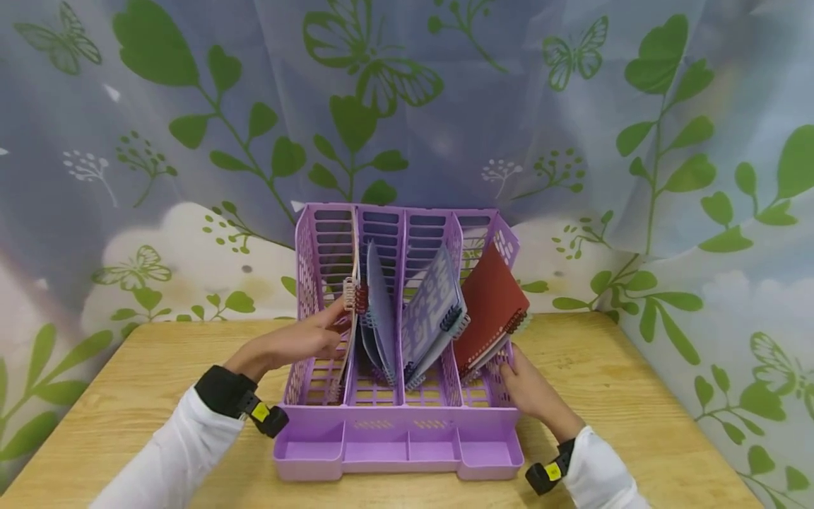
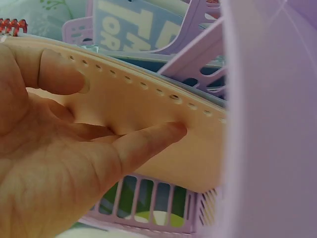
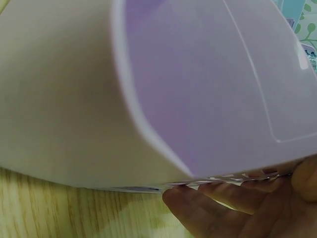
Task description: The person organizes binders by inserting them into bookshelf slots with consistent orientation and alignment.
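Observation:
A purple desk organizer holds spiral notebooks upright in its slots. In the leftmost slot, a notebook with a tan cover leans along the divider, its coil at the top. My left hand reaches into this slot, extended fingers touching the tan cover. My right hand rests at the organizer's right side, fingers laid along the outside of the perforated wall. Blue notebooks stand in the second slot, a lettered blue notebook leans in the third, and a red notebook tilts in the fourth.
The organizer stands on a wooden table, with shallow front trays. Behind it hangs a cloth printed with leaves and butterflies. Wrist cameras are strapped to both arms.

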### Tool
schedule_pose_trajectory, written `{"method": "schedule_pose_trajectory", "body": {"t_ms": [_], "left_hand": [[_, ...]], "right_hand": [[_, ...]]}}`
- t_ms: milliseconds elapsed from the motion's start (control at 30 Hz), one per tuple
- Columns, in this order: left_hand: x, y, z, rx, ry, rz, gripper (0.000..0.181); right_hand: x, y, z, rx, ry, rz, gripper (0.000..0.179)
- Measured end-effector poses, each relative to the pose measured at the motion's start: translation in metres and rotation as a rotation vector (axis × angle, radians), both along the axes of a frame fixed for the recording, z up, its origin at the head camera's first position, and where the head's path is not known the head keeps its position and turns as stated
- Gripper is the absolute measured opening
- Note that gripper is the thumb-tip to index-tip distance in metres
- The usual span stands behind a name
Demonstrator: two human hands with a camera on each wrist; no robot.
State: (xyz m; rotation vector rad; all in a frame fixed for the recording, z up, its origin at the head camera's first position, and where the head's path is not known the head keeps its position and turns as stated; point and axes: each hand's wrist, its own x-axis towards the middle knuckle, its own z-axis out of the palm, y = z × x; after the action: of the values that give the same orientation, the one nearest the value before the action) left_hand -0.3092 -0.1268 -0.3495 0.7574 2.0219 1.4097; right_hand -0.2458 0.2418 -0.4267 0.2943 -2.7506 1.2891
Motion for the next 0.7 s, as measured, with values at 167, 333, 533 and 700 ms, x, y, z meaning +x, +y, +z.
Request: {"method": "schedule_pose_trajectory", "body": {"t_ms": [167, 333, 533, 700], "left_hand": [[0.001, -0.004, -0.003, -0.020, -0.004, 0.097, 0.082], [0.005, -0.015, -0.003, -0.016, 0.073, 0.190, 0.049], [0.020, -0.034, -0.008, 0.068, 0.168, 0.297, 0.051], [0.038, -0.052, -0.012, 0.136, 0.234, 0.426, 0.061]], "right_hand": [[0.000, 0.001, 0.000, 0.010, -0.007, 0.000, 0.042], [-0.007, -0.001, 0.000, 0.029, 0.008, 0.043, 0.044], [-0.013, -0.002, 0.004, 0.095, -0.004, 0.022, 0.047], [-0.009, 0.004, 0.010, 0.100, -0.044, -0.040, 0.061]]}}
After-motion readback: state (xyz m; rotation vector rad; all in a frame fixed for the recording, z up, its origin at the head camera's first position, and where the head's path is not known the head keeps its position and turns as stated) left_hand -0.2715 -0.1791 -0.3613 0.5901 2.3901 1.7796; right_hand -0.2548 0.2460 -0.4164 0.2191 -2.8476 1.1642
